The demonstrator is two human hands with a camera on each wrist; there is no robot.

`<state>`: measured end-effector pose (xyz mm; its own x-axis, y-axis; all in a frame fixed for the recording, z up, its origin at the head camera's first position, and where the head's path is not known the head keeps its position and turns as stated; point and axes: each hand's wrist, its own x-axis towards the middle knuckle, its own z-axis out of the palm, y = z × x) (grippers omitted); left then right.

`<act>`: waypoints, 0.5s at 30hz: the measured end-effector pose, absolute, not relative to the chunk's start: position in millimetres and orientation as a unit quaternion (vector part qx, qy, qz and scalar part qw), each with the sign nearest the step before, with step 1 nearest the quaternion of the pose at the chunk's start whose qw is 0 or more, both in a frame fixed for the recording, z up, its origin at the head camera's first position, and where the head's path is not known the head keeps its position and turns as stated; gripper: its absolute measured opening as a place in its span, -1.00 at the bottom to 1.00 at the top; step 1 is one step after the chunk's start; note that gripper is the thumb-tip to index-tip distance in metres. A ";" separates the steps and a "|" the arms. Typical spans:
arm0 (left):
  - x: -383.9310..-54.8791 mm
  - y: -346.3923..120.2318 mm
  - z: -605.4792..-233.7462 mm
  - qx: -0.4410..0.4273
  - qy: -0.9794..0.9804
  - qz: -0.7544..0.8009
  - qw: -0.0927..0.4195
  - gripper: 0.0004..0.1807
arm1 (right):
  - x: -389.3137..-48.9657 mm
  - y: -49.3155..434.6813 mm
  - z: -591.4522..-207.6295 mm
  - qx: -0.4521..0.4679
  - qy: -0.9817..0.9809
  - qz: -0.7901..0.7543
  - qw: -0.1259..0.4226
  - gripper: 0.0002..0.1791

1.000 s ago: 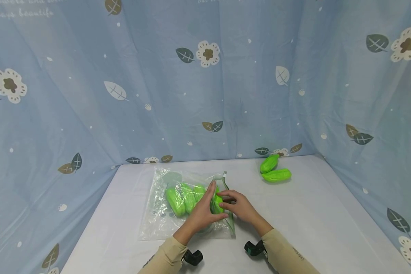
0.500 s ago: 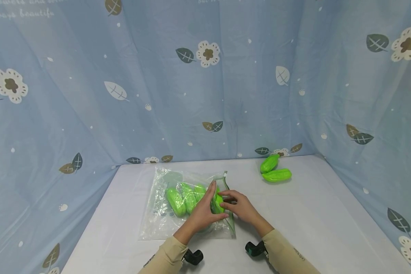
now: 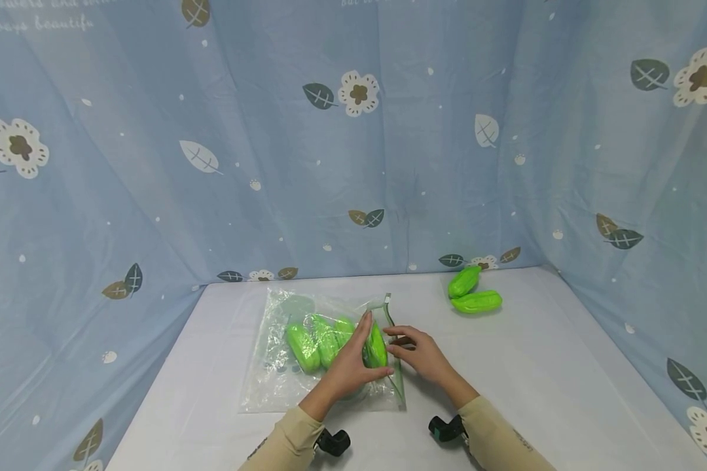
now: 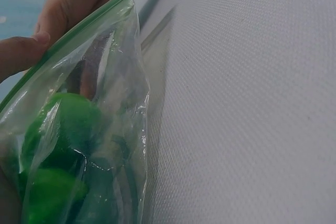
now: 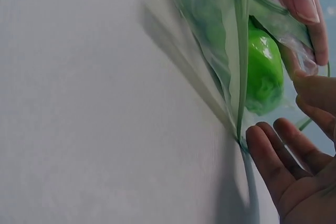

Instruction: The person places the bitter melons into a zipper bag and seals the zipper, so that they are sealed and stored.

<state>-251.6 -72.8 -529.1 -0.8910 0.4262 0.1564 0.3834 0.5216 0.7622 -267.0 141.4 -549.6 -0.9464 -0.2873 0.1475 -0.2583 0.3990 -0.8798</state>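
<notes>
While I looked down through the head cam, my left hand (image 3: 351,363) lay across the clear zip bag (image 3: 262,392), fingers straight and spread, definitely not clenched. One green gourd (image 3: 376,347) sat at the bag's mouth, right between my hands. My right hand (image 3: 421,353) was empty and relaxed, fingers loosely bent just beside that gourd. More bagged gourds (image 3: 302,347) were left of my left hand, and two loose gourds (image 3: 476,301) lay on the white table (image 3: 507,392) beyond my right. Left wrist cam: a thumb (image 4: 21,53) was up against the green zip edge (image 4: 79,34), my right hand behind it. Right wrist cam: same gourd inside the mouth, near my right fingertips; couldn't tell if those touched the plastic.
</notes>
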 end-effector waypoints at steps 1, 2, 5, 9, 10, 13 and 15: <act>-251.5 -72.8 -529.3 0.232 0.872 0.429 0.025 0.29 | -267.0 142.6 -549.9 -0.165 0.835 -0.524 0.012 -0.56; -251.5 -72.8 -529.2 0.232 0.873 0.428 0.025 0.29 | -267.2 143.8 -550.1 -0.166 0.835 -0.525 0.011 -0.56; -251.5 -72.5 -528.6 0.228 0.876 0.425 0.027 0.29 | -268.2 147.8 -550.8 -0.167 0.835 -0.524 0.006 -0.56; -251.9 -71.9 -527.9 0.224 0.877 0.424 0.029 0.30 | -269.3 154.1 -550.8 -0.155 0.835 -0.528 0.008 -0.56; -252.0 -71.8 -527.6 0.223 0.877 0.425 0.031 0.30 | -269.1 155.6 -550.5 -0.151 0.836 -0.528 0.009 -0.57; -252.0 -71.5 -527.1 0.224 0.875 0.428 0.028 0.30 | -269.2 160.5 -551.7 -0.140 0.838 -0.527 0.010 -0.58; -251.9 -71.6 -526.7 0.224 0.875 0.427 0.029 0.30 | -269.0 163.5 -552.7 -0.137 0.840 -0.524 0.005 -0.58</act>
